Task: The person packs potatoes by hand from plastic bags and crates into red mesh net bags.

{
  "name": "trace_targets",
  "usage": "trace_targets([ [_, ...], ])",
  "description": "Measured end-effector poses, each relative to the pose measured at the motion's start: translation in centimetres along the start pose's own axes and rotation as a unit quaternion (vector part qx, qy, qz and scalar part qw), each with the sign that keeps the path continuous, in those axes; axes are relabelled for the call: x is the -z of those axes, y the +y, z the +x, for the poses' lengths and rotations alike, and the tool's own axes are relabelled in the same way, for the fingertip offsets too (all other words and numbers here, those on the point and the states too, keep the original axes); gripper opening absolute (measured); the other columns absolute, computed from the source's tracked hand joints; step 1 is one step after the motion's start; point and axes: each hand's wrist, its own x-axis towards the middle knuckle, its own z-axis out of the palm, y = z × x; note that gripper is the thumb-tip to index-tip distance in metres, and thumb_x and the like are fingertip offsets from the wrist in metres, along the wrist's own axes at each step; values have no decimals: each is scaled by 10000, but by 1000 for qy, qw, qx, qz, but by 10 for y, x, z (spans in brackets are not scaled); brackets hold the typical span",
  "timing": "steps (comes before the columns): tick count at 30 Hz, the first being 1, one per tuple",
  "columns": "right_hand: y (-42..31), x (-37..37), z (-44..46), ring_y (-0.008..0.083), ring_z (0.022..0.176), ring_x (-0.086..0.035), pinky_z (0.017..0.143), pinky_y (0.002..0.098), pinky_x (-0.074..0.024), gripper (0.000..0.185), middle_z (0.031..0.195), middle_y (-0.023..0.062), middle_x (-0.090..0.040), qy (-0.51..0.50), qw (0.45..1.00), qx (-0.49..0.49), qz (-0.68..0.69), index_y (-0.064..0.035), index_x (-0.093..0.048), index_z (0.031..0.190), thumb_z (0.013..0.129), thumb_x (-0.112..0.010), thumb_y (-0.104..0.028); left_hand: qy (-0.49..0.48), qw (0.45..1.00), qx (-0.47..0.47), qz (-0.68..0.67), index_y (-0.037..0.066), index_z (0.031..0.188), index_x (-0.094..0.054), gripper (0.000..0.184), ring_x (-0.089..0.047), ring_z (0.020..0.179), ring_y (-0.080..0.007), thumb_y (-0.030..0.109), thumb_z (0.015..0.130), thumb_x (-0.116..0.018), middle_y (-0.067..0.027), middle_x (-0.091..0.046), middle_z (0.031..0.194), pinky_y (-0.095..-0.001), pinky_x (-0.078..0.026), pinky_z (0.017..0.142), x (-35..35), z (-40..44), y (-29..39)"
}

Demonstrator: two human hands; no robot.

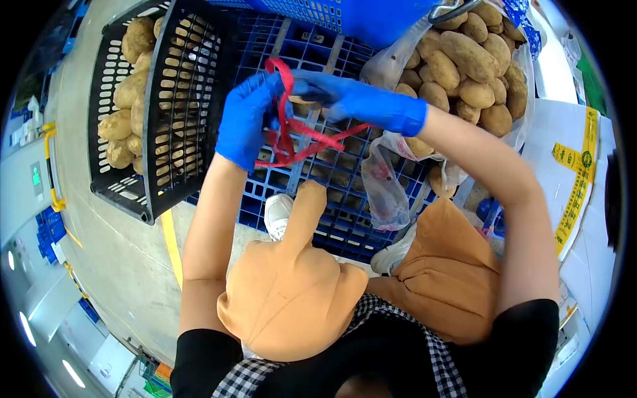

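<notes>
My left hand [244,119], in a blue glove, is closed around a long red strap [285,136] that hangs in loose loops. One end of the strap trails right, below my other wrist. My right hand [371,105], also blue-gloved, reaches across to the fingers of the left. Its fingers are blurred and overlap the strap's upper part, so I cannot tell their grip. A small piece of something tan shows just under the right fingers, mostly hidden. Both hands are above a blue plastic pallet [332,215].
A black slatted crate [154,132] holding potatoes stands at left. At upper right, an open clear plastic bag [391,66] is full of potatoes [464,60]. A blue bin [378,20] is at the top. White boxes [541,179] with yellow tape stand at right.
</notes>
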Motion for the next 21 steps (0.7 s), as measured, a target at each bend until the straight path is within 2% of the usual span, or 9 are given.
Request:
trace_targets([
  [3, 19, -6, 18, 144, 911, -547, 878, 289, -422, 390, 1008, 89, -586, -50, 996, -45, 57, -30, -534, 1201, 834, -523, -160, -44, 997, -68, 19, 47, 979, -648, 202, -476, 527, -37, 192, 896, -535, 11, -596, 688, -150, -362, 476, -11, 1, 28],
  [5, 23, -1, 16, 115, 786, -538, 790, 268, -441, 331, 852, 54, -579, -86, 988, -103, 75, -13, -581, 1130, 864, -507, -196, 17, 985, -174, -3, 43, 1003, -650, 235, -476, 578, -40, 211, 908, -515, 12, -570, 700, -149, -366, 499, 4, 19, 38],
  [7, 0, 7, -5, 86, 653, -512, 680, 243, -449, 317, 688, 14, -537, -113, 975, -150, 119, 1, -623, 1055, 895, -482, -234, 4, 974, -142, -176, -25, 1084, -586, 283, -473, 618, -16, 189, 908, -527, 27, -549, 762, -125, -352, 474, 52, 45, 53],
  [8, 2, 14, -16, 43, 413, -338, 494, 201, -367, 356, 454, -57, -391, -98, 984, -130, 73, 3, -639, 1012, 938, -434, -278, 37, 972, -159, -171, -53, 1107, -555, 300, -466, 611, -5, 170, 909, -522, 32, -547, 757, -115, -349, 461, 74, 52, 56],
  [10, -2, 34, -46, 48, 429, -363, 494, 194, -371, 359, 483, -36, -434, -50, 978, -192, 62, 9, -637, 1015, 941, -436, -279, 147, 968, -145, -141, -9, 1076, -586, 244, -468, 609, -12, 148, 896, -531, 32, -544, 738, -132, -351, 469, 105, 59, 52],
  [12, -6, 51, -71, 52, 438, -387, 487, 188, -375, 362, 513, -16, -477, 5, 973, -228, 42, 15, -638, 1013, 943, -438, -280, 249, 949, -181, 72, 24, 988, -625, 175, -472, 598, -31, 133, 878, -543, 21, -557, 721, -158, -341, 485, 106, 48, 34],
  [17, -16, 80, -121, 67, 464, -469, 458, 186, -395, 354, 608, 30, -585, 83, 950, -299, 13, 12, -646, 999, 939, -458, -282, 314, 925, -110, 183, 38, 886, -643, 152, -491, 579, -95, 132, 797, -563, -12, -587, 701, -215, -380, 527, 144, 56, -4],
  [18, -21, 83, -125, 78, 495, -518, 451, 195, -412, 346, 637, 37, -610, 100, 947, -305, -9, -1, -655, 978, 927, -477, -292, 278, 917, -35, 283, 49, 994, -633, 237, -549, 677, -127, 151, 798, -548, -60, -637, 888, -258, -436, 584, 141, 59, 1],
  [21, -23, 81, -132, 77, 511, -526, 470, 207, -430, 333, 648, 33, -617, 133, 932, -323, -95, -31, -666, 949, 919, -481, -306, 217, 675, -255, 658, 44, 1157, -570, 370, -575, 947, -207, 75, 791, -525, -116, -603, 1058, -320, -465, 778, 85, 53, -24],
])
